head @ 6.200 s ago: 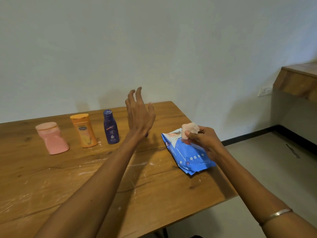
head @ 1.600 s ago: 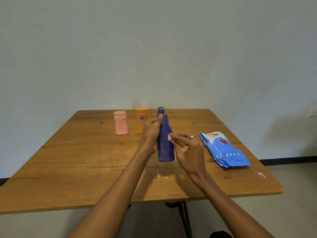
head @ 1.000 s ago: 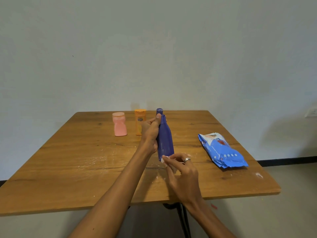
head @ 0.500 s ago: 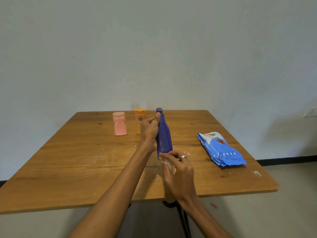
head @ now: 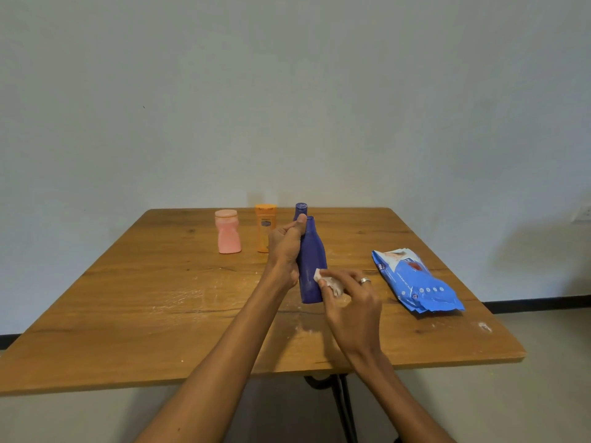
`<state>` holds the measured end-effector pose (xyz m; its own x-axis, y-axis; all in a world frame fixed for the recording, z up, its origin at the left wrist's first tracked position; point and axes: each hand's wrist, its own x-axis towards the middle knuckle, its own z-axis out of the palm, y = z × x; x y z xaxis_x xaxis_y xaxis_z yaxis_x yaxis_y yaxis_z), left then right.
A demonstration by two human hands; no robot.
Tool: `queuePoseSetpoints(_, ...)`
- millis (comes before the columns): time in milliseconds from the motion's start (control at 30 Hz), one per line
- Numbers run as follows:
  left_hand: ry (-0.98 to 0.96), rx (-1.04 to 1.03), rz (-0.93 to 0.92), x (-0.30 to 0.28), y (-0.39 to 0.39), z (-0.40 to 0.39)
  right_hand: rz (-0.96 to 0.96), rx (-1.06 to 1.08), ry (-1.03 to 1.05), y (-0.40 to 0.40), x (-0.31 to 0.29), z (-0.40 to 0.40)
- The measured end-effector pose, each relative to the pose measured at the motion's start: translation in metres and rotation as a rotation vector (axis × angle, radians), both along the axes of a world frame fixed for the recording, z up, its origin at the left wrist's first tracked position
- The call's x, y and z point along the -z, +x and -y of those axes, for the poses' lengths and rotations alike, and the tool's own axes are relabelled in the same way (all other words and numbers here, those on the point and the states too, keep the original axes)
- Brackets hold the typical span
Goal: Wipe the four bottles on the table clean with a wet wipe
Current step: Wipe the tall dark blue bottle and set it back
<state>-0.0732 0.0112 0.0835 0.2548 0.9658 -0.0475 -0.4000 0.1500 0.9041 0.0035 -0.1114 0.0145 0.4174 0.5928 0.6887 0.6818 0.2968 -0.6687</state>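
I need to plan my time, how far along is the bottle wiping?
Early, nothing looks finished. In hand: the left hand holds the large blue bottle while the right hand rubs a wet wipe low on it. Left: the pink bottle, orange bottle and small blue bottle, standing at the back.

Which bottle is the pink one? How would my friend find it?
Look at the wooden table, along its far edge by the wall, where bottles stand in a row. The pink bottle is at the left end, beside the orange bottle. It is the squat one, pinched at the middle, with a wide pink cap.
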Motion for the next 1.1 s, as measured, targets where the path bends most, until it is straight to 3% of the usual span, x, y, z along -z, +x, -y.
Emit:
queuePoseSetpoints(167, -0.024, 0.006, 0.016, -0.004, 0.001, 0.002, 0.002, -0.041, 0.0, 0.008, -0.015, -0.012)
queuePoseSetpoints(433, -0.056, 0.059, -0.032, 0.0, -0.006, 0.001, 0.111, -0.079, -0.076, 0.001, 0.02, 0.014)
queuePoseSetpoints(667, -0.075, 0.173, 0.027, 0.002, -0.007, 0.011, 0.046, -0.032, 0.03, 0.009, -0.027, -0.019)
queuePoseSetpoints(833, -0.088, 0.207, 0.062, 0.004, -0.008, 0.017, -0.117, 0.027, 0.067, 0.008, -0.049, -0.045)
queuePoseSetpoints(1100, -0.136, 0.205, 0.116, 0.011, -0.011, 0.009, -0.061, -0.111, 0.013, 0.009, -0.017, -0.023)
